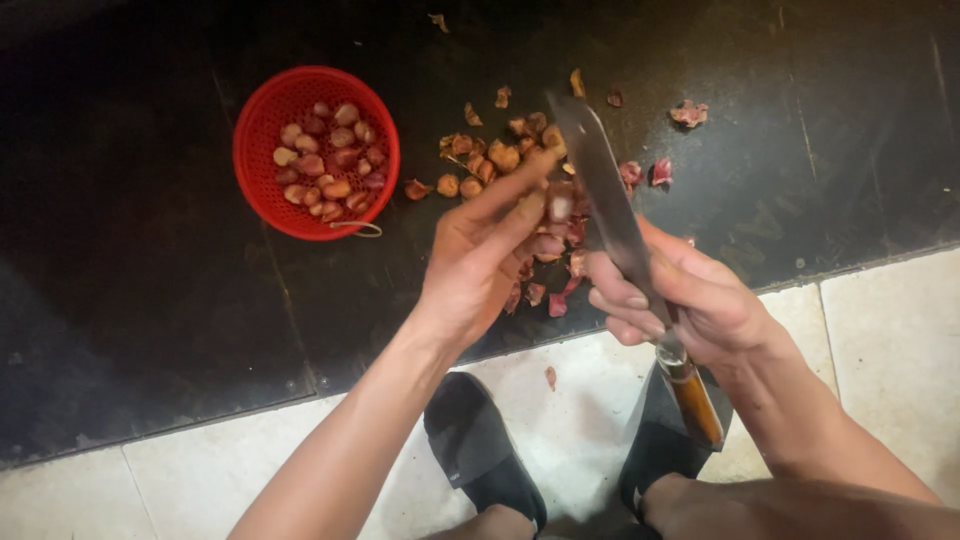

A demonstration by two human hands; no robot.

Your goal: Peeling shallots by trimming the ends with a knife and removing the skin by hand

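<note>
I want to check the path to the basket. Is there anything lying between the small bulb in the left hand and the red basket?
Nothing visible blocks it. From the left hand, holding the small reddish shallot, the dark floor mat toward the round red plastic basket is bare; loose peels lie further up.

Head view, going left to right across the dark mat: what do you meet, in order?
Red basket of peeled shallots → pile of unpeeled shallots → left hand holding one shallot → knife → right hand → scattered skins.
</note>
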